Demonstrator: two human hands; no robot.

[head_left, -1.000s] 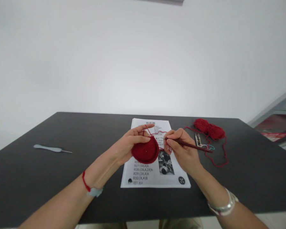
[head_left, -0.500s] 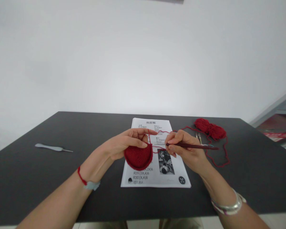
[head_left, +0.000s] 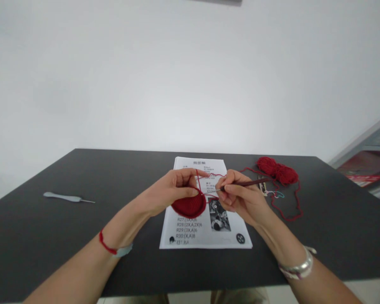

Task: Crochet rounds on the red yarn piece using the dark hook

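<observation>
My left hand [head_left: 174,190] pinches the upper edge of a round red crochet piece [head_left: 190,205], its index finger stretched out with red yarn [head_left: 197,179] running over it. In my right hand [head_left: 237,194] is a crochet hook [head_left: 250,183] with a dark red handle, held like a pen. The hook's thin metal tip points left and reaches the edge of the crochet piece near my left thumb; whether it sits inside a stitch is too small to tell. Both hands are above a printed pattern sheet [head_left: 205,238].
A skein of red yarn [head_left: 277,170] lies at the back right, its strand leading to the hands. Stitch markers [head_left: 266,188] are partly hidden behind my right hand. A second crochet hook [head_left: 68,197], pale grey, rests at left on the black table [head_left: 139,270].
My right hand has moved slightly left, and the hook's tip now meets the crochet piece. The piece has tilted to a flatter angle. More of the stitch markers show.
</observation>
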